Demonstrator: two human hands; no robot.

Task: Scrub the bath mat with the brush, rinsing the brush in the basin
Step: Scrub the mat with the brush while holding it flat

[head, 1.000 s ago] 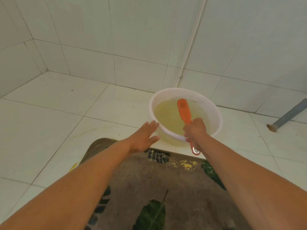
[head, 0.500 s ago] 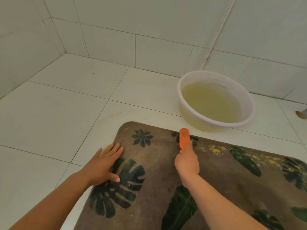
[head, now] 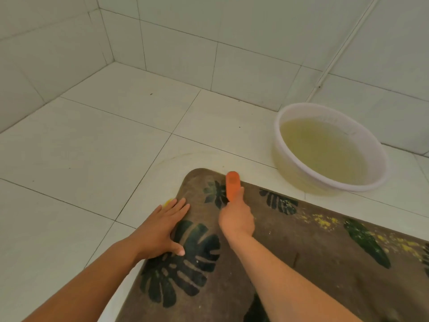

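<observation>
Right hand (head: 236, 218) grips brush (head: 232, 185) — brush on mat (head: 301, 263) far corner. Left hand (head: 162, 230) flat, fingers straight, presses mat edge. Basin (head: 287, 159) to right — apart from hands.

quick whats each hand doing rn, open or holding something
Left hand: open, fingers flat, pressing on the brown leaf-print bath mat.
Right hand: closed round the orange plastic brush, at the mat's far corner.

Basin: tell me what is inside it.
The basin holds cloudy yellowish water, with nothing floating in it. The water hides its bottom, so anything sunk there cannot be seen. The brush is outside it, on the mat, in the right hand.
</observation>
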